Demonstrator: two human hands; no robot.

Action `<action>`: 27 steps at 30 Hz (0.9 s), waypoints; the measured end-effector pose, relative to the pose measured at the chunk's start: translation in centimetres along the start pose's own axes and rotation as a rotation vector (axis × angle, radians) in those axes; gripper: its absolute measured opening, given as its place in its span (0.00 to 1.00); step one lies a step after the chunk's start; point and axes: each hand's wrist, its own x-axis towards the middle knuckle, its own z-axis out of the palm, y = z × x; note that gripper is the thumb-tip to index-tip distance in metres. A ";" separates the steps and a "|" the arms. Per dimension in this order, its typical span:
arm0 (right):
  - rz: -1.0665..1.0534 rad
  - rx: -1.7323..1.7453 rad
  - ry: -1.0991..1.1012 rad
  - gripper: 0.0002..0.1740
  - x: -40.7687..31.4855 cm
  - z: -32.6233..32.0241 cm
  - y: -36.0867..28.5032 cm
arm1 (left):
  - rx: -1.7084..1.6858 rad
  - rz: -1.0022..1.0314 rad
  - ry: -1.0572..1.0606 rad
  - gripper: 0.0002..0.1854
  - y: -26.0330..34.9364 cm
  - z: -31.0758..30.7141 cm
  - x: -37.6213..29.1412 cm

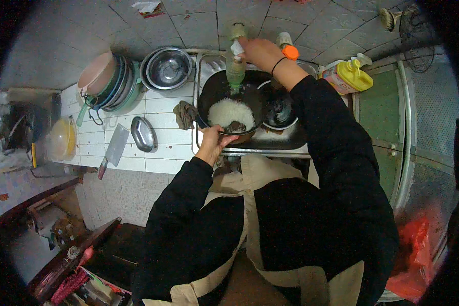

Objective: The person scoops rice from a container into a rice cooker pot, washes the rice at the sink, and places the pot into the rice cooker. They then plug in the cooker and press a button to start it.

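Observation:
A dark wok sits tilted in the stainless steel sink. Whitish, frothy-looking water covers part of its bottom. My left hand grips the wok's near rim, close to its handle. At the wall, my right hand has its fingers on the water tap, partly hiding it. A cut clear plastic bottle hangs below the tap, pointing down into the wok. Partly under my right forearm, a pot with a pale rim stands in the sink.
Left of the sink, a dark rag, stacked metal bowls, an oval metal dish and several basins occupy the white tiled counter. A cleaver overhangs its front edge. A yellow jug stands at right.

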 end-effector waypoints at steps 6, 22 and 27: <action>0.082 -0.024 -0.064 0.21 0.2 0.5 -0.4 | 0.059 0.057 0.001 0.15 0.0 -1.1 1.2; -0.099 0.163 -0.444 0.30 -7.3 20.1 -7.1 | 0.105 0.139 -0.002 0.15 -1.0 -2.2 -0.8; -0.299 0.037 -1.131 0.31 -7.6 19.6 -7.7 | 0.026 0.128 -0.087 0.12 -0.9 -2.2 -0.4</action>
